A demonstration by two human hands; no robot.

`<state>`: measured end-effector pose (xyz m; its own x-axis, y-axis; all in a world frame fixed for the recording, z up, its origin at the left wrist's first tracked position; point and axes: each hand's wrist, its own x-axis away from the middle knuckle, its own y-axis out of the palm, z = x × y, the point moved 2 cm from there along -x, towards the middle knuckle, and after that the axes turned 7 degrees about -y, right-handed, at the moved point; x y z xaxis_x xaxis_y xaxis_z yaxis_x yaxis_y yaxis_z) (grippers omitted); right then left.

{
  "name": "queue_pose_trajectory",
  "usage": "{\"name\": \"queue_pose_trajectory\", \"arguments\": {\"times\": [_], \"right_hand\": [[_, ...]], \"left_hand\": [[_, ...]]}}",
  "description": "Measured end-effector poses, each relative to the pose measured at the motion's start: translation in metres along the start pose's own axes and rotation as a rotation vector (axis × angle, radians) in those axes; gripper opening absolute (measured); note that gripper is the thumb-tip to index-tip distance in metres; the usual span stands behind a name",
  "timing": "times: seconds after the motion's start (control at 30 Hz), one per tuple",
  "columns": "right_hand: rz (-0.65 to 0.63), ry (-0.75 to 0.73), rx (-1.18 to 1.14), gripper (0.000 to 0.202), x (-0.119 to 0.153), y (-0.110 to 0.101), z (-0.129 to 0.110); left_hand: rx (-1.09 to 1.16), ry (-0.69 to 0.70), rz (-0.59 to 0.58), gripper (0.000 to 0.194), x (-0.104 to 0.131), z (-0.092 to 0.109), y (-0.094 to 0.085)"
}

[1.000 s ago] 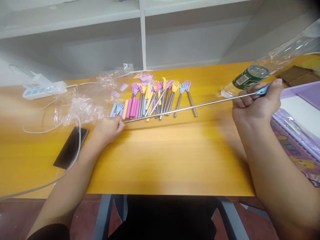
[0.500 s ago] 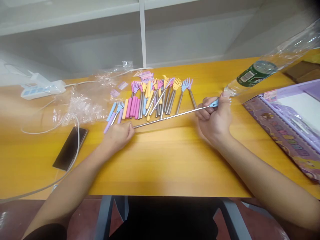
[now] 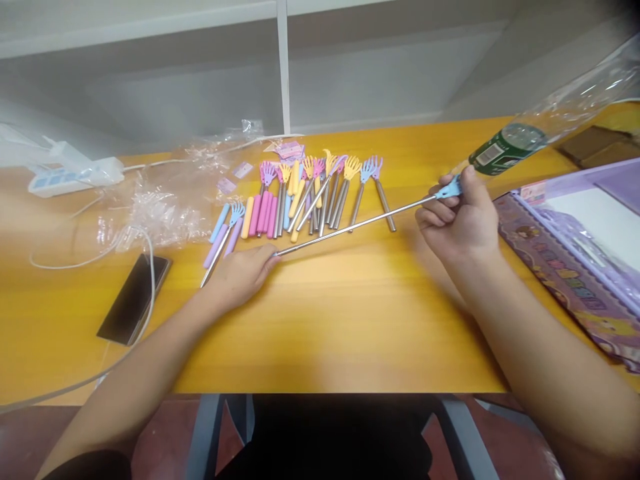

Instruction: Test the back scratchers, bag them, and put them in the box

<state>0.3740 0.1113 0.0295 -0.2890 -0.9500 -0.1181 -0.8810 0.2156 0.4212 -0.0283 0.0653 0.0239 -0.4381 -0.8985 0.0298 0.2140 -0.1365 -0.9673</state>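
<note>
A telescopic back scratcher (image 3: 355,227) with a thin metal rod and a blue claw head is stretched between my two hands above the table. My left hand (image 3: 245,270) is closed around its lower end, hiding the handle. At the other end, my right hand (image 3: 460,213) grips the blue claw head between thumb and fingers. Beyond the rod lies a row of back scratchers (image 3: 343,197) with yellow, pink, blue and purple claws. Among them are pink handle sleeves (image 3: 263,215). A blue-clawed back scratcher (image 3: 223,247) rests beside my left hand, with purple and blue sleeves around it.
Clear plastic wrappers (image 3: 160,210) lie at the left, near a power strip (image 3: 75,175). A phone (image 3: 134,300) sits under a white cable. At the right are a water bottle (image 3: 500,150) on its side and a purple box (image 3: 565,267).
My right hand has moved right and slightly up with the claw head, and the rod between my hands is longer. My left hand has shifted slightly and stays closed.
</note>
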Motion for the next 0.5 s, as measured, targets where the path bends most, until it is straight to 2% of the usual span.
{"name": "queue_pose_trajectory", "arguments": {"times": [0.17, 0.33, 0.5], "right_hand": [[-0.002, -0.001, -0.032, 0.023, 0.005, 0.005, -0.001], [0.026, -0.022, -0.075, 0.021, 0.012, 0.013, 0.001], [0.011, 0.044, -0.085, 0.028, 0.027, 0.028, 0.011]], "left_hand": [[0.060, 0.076, 0.117, 0.034, 0.003, -0.001, 0.005], [0.061, 0.107, 0.159, 0.030, 0.004, 0.001, 0.007], [0.050, 0.127, 0.154, 0.031, 0.006, 0.003, 0.010]]}}
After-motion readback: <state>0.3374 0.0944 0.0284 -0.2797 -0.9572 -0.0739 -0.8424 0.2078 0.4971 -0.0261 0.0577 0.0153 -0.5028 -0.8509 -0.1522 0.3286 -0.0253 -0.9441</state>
